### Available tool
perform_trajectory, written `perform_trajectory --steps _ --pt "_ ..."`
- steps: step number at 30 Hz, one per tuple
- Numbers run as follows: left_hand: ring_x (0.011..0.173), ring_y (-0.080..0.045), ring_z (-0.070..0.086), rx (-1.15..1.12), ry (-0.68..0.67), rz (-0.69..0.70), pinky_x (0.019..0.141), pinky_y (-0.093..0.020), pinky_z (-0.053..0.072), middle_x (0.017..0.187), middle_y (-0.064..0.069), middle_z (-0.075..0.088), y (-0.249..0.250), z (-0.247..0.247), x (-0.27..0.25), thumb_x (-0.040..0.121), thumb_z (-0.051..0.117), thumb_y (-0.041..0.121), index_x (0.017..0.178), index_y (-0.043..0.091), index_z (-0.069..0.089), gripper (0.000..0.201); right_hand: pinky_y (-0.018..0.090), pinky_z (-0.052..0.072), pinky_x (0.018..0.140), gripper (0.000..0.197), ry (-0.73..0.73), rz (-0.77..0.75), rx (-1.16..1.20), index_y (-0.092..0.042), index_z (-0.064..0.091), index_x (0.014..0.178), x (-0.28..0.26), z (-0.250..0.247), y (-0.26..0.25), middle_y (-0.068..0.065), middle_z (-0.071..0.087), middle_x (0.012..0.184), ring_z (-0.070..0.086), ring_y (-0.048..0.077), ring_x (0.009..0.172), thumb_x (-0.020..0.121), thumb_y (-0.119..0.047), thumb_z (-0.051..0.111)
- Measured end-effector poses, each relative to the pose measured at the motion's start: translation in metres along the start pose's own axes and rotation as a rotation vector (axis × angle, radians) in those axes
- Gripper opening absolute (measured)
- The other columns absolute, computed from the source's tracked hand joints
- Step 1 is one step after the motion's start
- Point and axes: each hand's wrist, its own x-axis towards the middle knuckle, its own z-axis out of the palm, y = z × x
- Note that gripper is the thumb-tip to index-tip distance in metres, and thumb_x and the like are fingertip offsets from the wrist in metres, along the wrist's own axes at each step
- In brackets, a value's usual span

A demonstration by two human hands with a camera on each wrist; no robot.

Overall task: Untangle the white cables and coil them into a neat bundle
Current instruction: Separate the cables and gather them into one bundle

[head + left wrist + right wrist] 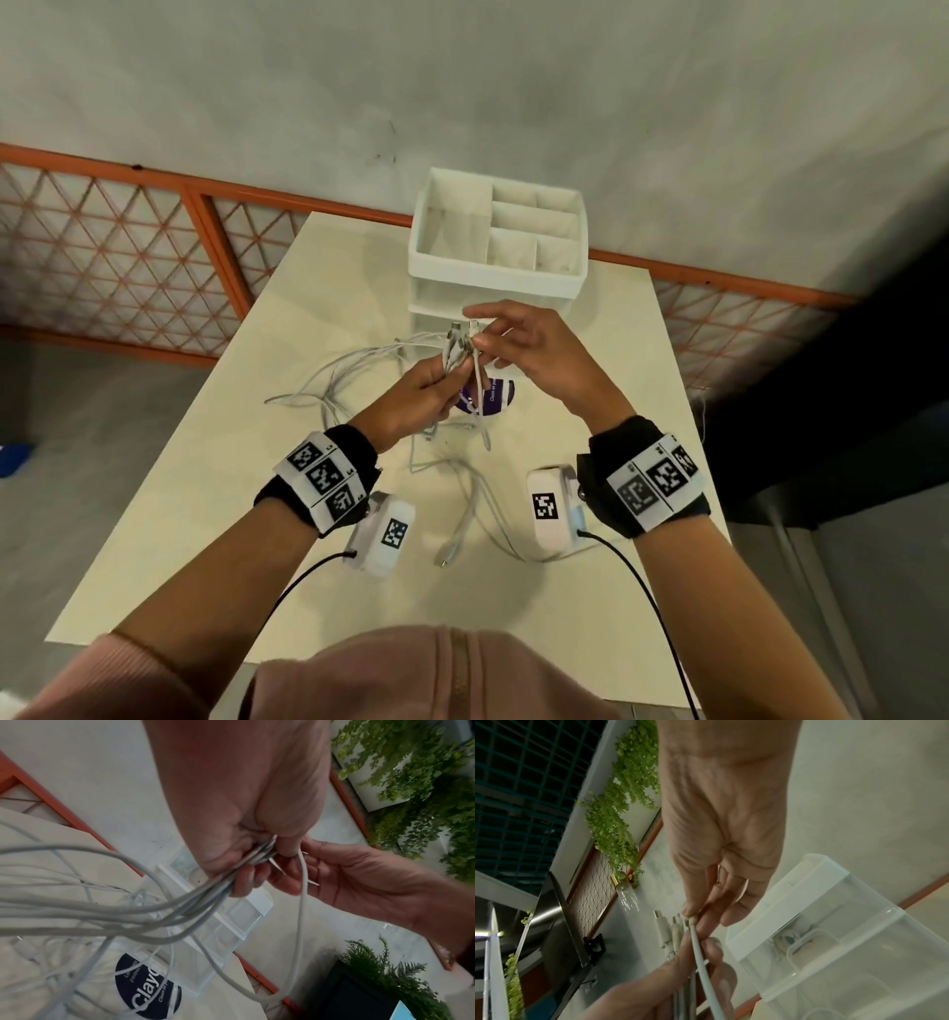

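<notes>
Several white cables [359, 370] trail in loose loops over the cream table [215, 514]. My left hand [426, 390] grips a bunch of their plug ends [459, 339] upright above the table; in the left wrist view the white cables [180, 906] fan out from the left hand [244, 862]. My right hand [518, 344] pinches the connector end of one cable [693, 923] between thumb and fingertips, right beside the bunch. The right wrist view shows the other plug ends [667, 931] lined up next to it, held by the left hand [680, 973]. More cable [472, 509] lies near me.
A white plastic organizer [498, 241] with open compartments and a clear drawer stands just behind my hands. A dark round sticker [488, 398] lies under the cables. An orange-framed lattice railing [154, 246] runs behind the table. Green plants [416, 780] hang beyond.
</notes>
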Motion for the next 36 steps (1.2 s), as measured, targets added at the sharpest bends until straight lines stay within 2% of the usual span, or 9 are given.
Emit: perform_trajectory --steps 4,9,14,18,20,22,24,28,36 --pt "0.054 -0.014 0.031 0.001 -0.031 -0.021 0.055 -0.027 0.028 0.063 -0.005 0.038 0.001 -0.004 -0.005 0.101 0.035 0.033 0.056 0.029 0.058 0.050 0.010 0.047 0.064 0.024 -0.005 0.014 0.004 -0.001 0.062 0.114 -0.001 0.001 0.001 0.020 0.064 0.097 0.064 0.000 0.067 0.091 -0.008 0.060" --pt "0.072 -0.002 0.059 -0.020 -0.059 0.025 0.069 -0.015 0.046 0.076 0.014 0.071 0.004 -0.004 -0.001 0.103 0.030 0.028 0.084 0.021 0.066 0.041 0.011 0.047 0.074 0.017 0.029 -0.026 0.035 -0.011 0.066 0.107 -0.004 0.003 -0.002 0.003 0.065 0.089 0.062 0.004 0.079 0.091 -0.009 0.060" --pt "0.093 -0.013 0.068 -0.110 -0.148 0.046 0.091 -0.025 0.051 0.089 0.002 0.074 0.004 -0.006 0.004 0.103 0.026 0.032 0.100 0.007 0.065 0.046 0.016 0.049 0.085 0.019 0.021 -0.043 0.071 -0.017 0.066 0.105 -0.006 0.006 -0.005 0.001 0.067 0.090 0.062 0.009 0.088 0.090 -0.008 0.060" --pt "0.088 -0.015 0.069 -0.174 -0.189 0.031 0.084 -0.021 0.052 0.084 -0.004 0.071 0.006 -0.003 0.004 0.102 0.026 0.029 0.094 0.005 0.064 0.045 0.011 0.046 0.077 0.020 0.009 -0.048 0.095 -0.012 0.066 0.109 -0.008 0.004 -0.007 0.004 0.066 0.086 0.062 0.010 0.082 0.091 -0.007 0.059" --pt "0.077 -0.015 0.064 -0.147 -0.201 0.049 0.079 -0.021 0.051 0.071 -0.001 0.061 0.005 -0.002 0.005 0.102 0.026 0.029 0.082 0.009 0.059 0.043 0.008 0.044 0.070 0.021 -0.006 -0.060 0.106 -0.006 0.064 0.111 -0.010 0.004 -0.007 0.013 0.063 0.081 0.061 0.017 0.072 0.092 -0.005 0.057" --pt "0.064 -0.012 0.057 -0.155 -0.195 0.044 0.075 -0.024 0.047 0.062 0.001 0.049 0.004 -0.001 0.006 0.101 0.028 0.030 0.074 0.010 0.052 0.041 0.008 0.043 0.067 0.023 -0.003 -0.068 0.082 -0.006 0.063 0.114 -0.010 0.005 -0.006 0.008 0.062 0.080 0.061 0.009 0.070 0.092 -0.006 0.057" --pt "0.055 -0.010 0.047 -0.175 -0.189 0.039 0.071 -0.024 0.044 0.058 0.006 0.043 0.002 -0.001 0.007 0.101 0.028 0.029 0.069 0.012 0.047 0.041 0.011 0.044 0.067 0.024 0.002 -0.074 0.045 -0.010 0.065 0.115 -0.009 0.004 -0.006 0.004 0.063 0.085 0.058 0.004 0.075 0.092 -0.009 0.057" --pt "0.052 -0.009 0.037 -0.152 -0.201 0.045 0.068 -0.022 0.042 0.056 0.008 0.041 0.002 -0.001 0.008 0.101 0.028 0.028 0.066 0.013 0.043 0.041 0.017 0.049 0.070 0.023 -0.002 -0.094 0.022 -0.010 0.066 0.114 -0.010 0.001 -0.009 0.016 0.065 0.111 0.062 0.008 0.078 0.096 -0.015 0.052" --pt "0.052 -0.009 0.033 -0.089 -0.282 0.015 0.065 -0.021 0.041 0.056 0.006 0.035 0.003 -0.001 0.004 0.100 0.030 0.037 0.072 0.010 0.041 0.040 0.020 0.050 0.068 0.010 -0.103 -0.060 -0.096 -0.014 0.068 0.095 -0.008 -0.015 -0.015 -0.004 0.067 0.099 0.061 0.014 0.080 0.086 -0.017 0.068"
